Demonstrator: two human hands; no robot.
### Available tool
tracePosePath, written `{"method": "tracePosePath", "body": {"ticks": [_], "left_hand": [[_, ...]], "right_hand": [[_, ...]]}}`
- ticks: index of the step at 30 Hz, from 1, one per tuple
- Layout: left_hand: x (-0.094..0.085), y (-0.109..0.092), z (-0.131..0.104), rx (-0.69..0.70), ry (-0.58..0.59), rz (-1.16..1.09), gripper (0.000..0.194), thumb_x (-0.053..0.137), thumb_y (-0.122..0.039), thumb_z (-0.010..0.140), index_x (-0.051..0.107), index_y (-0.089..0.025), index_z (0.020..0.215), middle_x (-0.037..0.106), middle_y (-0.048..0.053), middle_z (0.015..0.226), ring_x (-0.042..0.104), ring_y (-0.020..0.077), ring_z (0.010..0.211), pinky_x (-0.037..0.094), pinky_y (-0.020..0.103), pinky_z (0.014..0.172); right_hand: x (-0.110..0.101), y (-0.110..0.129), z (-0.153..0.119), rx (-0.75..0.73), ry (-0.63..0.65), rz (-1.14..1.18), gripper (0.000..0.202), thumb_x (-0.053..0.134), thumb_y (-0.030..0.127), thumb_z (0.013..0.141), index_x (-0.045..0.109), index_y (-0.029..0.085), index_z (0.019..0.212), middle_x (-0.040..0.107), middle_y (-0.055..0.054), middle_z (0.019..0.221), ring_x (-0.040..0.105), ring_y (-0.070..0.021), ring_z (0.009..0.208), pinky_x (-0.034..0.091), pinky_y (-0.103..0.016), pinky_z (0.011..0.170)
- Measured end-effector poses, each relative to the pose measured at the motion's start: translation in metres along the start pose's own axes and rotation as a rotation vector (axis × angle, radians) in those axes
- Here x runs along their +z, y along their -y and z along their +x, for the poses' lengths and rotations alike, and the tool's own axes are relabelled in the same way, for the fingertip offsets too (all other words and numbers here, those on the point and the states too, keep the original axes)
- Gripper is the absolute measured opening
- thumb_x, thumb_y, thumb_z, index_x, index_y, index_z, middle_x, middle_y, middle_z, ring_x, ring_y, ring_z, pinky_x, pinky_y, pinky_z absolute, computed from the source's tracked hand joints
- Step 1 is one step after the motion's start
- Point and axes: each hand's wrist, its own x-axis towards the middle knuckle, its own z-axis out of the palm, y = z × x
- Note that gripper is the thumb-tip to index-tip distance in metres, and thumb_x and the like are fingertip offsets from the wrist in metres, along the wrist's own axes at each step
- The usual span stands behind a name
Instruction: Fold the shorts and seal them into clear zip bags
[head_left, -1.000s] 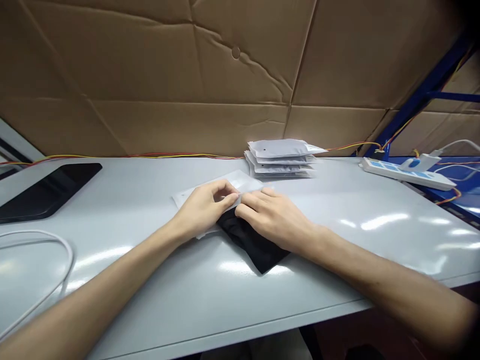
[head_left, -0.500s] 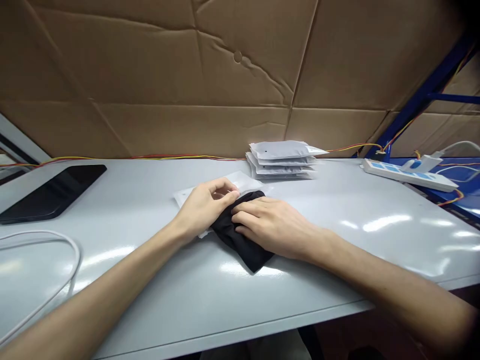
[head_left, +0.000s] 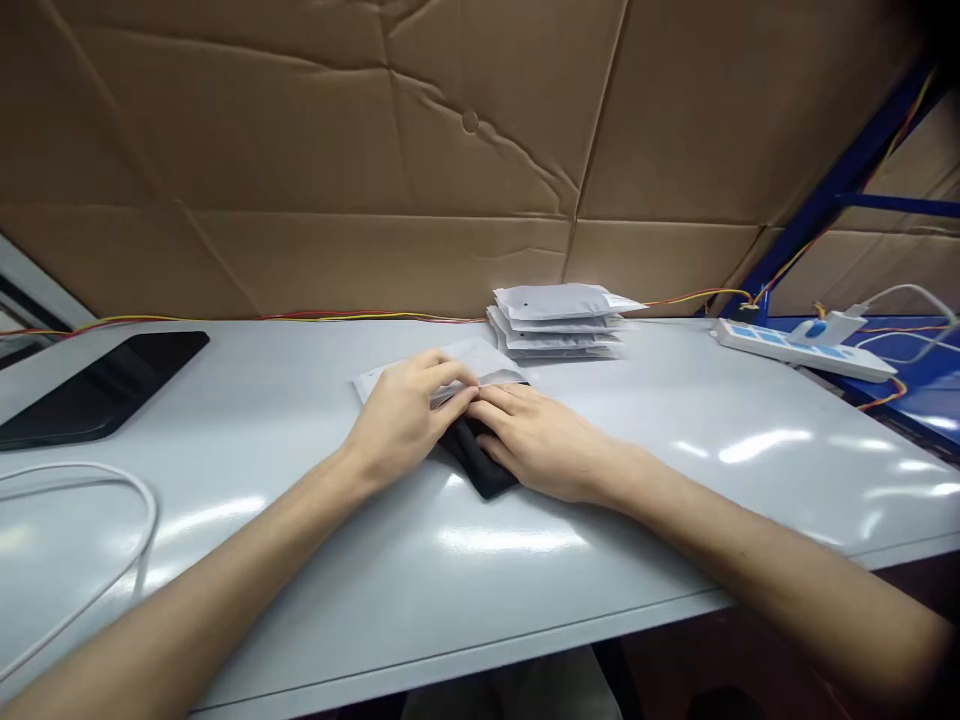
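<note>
A translucent white plastic bag (head_left: 480,358) lies on the table, and a folded black cloth (head_left: 484,468) reaches partly under its near edge. My left hand (head_left: 409,410) pinches that edge between thumb and fingers. Flat on the cloth rests my right hand (head_left: 544,440), its fingers stretched toward the mouth of the bag and the fingertips close to my left thumb. The far end of the cloth is hidden by the bag and my fingers.
Behind the hands stands a stack of filled white bags (head_left: 559,320). A black phone-like slab (head_left: 105,390) and a white cable (head_left: 150,510) lie at left. At right is a power strip (head_left: 810,350) with a plug. A cardboard wall (head_left: 375,260) closes the back.
The black cloth has moved away from me, partly under the bag's edge, and less of it shows. My right hand has pushed forward with it; my left hand has lifted the bag's edge.
</note>
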Motion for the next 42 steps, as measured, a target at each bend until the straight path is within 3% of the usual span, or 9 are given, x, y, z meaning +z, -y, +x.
{"method": "tracePosePath", "body": {"ticks": [7,12,18,21,24,27,29,35,42], "left_hand": [[0.000,-0.001,-0.001,0.019,-0.084,-0.008,0.024,0.053,-0.039,0.097,0.072,-0.025,0.094,0.072,0.001,0.102,0.066,0.0192,0.091,0.049,0.032,0.084],[-0.002,-0.002,0.000,-0.001,-0.098,-0.009,0.025,0.054,-0.042,0.094,0.073,-0.026,0.093,0.072,0.002,0.104,0.067,0.0209,0.094,0.050,0.034,0.087],[-0.007,0.003,0.002,-0.022,-0.093,-0.022,0.025,0.053,-0.043,0.095,0.072,-0.027,0.094,0.072,0.003,0.104,0.066,0.0216,0.097,0.050,0.035,0.089],[-0.010,0.005,0.001,-0.008,-0.066,0.094,0.026,0.051,-0.044,0.096,0.072,-0.028,0.098,0.070,0.004,0.106,0.063,0.0234,0.103,0.048,0.037,0.091],[-0.012,0.005,-0.007,0.018,-0.011,0.260,0.032,0.052,-0.051,0.094,0.070,-0.028,0.108,0.065,0.006,0.111,0.060,0.0283,0.108,0.048,0.042,0.091],[-0.013,0.005,-0.022,0.019,0.056,0.409,0.052,0.058,-0.066,0.086,0.067,-0.027,0.121,0.061,0.010,0.119,0.059,0.0324,0.107,0.049,0.047,0.091],[-0.014,0.006,-0.032,-0.012,0.101,0.461,0.065,0.061,-0.073,0.081,0.064,-0.028,0.127,0.058,0.012,0.124,0.058,0.0342,0.107,0.050,0.049,0.089],[-0.016,0.013,-0.041,-0.106,0.126,0.493,0.059,0.056,-0.067,0.085,0.059,-0.032,0.132,0.056,0.012,0.128,0.060,0.0340,0.104,0.053,0.045,0.079],[-0.018,0.011,-0.036,-0.266,0.085,0.519,0.056,0.052,-0.062,0.087,0.055,-0.027,0.131,0.055,0.015,0.126,0.064,0.0304,0.083,0.051,0.042,0.065]], "right_hand": [[0.005,-0.001,0.008,-0.047,0.044,-0.101,0.035,0.043,0.015,0.102,0.054,0.011,0.136,0.061,-0.018,0.139,0.056,-0.0285,0.128,0.045,-0.050,0.109],[0.020,-0.003,0.025,-0.028,0.087,-0.215,0.030,0.039,0.011,0.103,0.062,0.012,0.122,0.065,-0.018,0.131,0.065,-0.0283,0.111,0.050,-0.049,0.096],[0.012,-0.004,0.025,-0.088,-0.067,-0.269,0.033,0.037,0.018,0.107,0.069,0.014,0.101,0.075,-0.012,0.105,0.066,-0.0222,0.096,0.048,-0.040,0.091],[-0.007,-0.016,0.011,0.023,-0.181,-0.267,0.039,0.037,0.028,0.107,0.069,0.017,0.088,0.073,-0.009,0.087,0.064,-0.0220,0.083,0.048,-0.039,0.080],[-0.018,-0.033,-0.003,0.140,-0.223,-0.158,0.027,0.052,0.037,0.102,0.068,0.017,0.110,0.071,-0.013,0.109,0.064,-0.0266,0.104,0.050,-0.042,0.090],[-0.019,-0.044,-0.011,0.189,-0.042,0.011,0.056,0.061,0.052,0.094,0.055,0.018,0.138,0.062,-0.015,0.133,0.058,-0.0311,0.123,0.050,-0.047,0.100],[-0.020,-0.045,-0.013,0.223,0.055,0.083,0.069,0.065,0.057,0.090,0.048,0.018,0.145,0.059,-0.017,0.136,0.058,-0.0325,0.123,0.051,-0.048,0.099],[-0.023,-0.037,-0.012,0.247,0.067,0.137,0.065,0.072,0.046,0.086,0.052,0.019,0.141,0.062,-0.014,0.127,0.062,-0.0308,0.115,0.053,-0.047,0.096],[-0.005,-0.032,-0.005,0.352,-0.075,0.256,0.043,0.073,0.034,0.087,0.061,0.019,0.125,0.064,-0.010,0.119,0.066,-0.0243,0.104,0.054,-0.042,0.092]]}}
